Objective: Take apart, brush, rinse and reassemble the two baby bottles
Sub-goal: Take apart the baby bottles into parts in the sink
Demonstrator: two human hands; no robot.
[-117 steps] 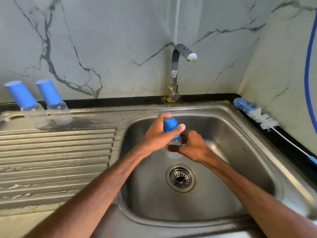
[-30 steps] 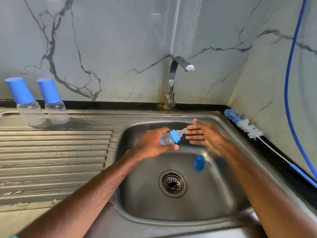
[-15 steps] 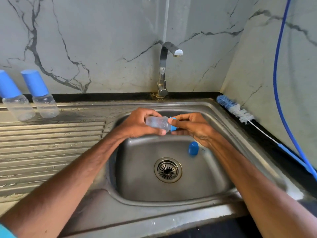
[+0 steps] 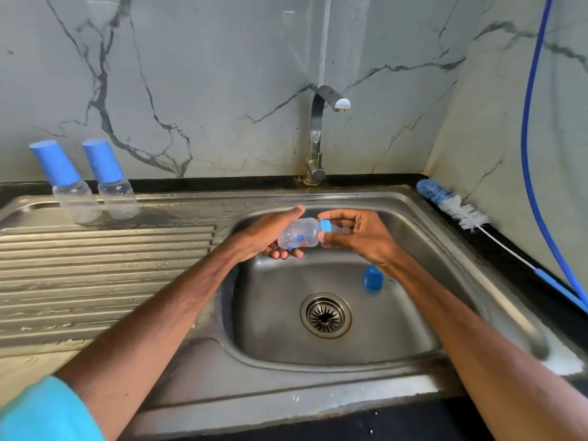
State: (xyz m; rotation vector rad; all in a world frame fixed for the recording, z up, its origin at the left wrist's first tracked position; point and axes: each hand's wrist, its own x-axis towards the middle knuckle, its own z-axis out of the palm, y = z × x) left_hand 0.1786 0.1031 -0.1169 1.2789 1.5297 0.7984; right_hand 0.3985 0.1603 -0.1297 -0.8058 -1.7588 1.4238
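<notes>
The clear bottle (image 4: 299, 237) lies sideways over the sink (image 4: 350, 195), with its blue collar (image 4: 325, 225) at 3 o'clock. My left hand (image 4: 270, 240) cups it, fingers curled beneath. My right hand (image 4: 359, 238) pinches the collar. The cap (image 4: 373, 278) sits at 5 o'clock.

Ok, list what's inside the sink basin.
A blue cap sits by the drain strainer. The left hand and right hand, holding a bottle, hide part of the sink basin.

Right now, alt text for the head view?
Over the sink, the left hand holds a clear bottle on its side while the right hand grips its blue ring. A blue cap sits in the sink; two capped bottles stand on the drainboard, a brush lies at right.
</notes>
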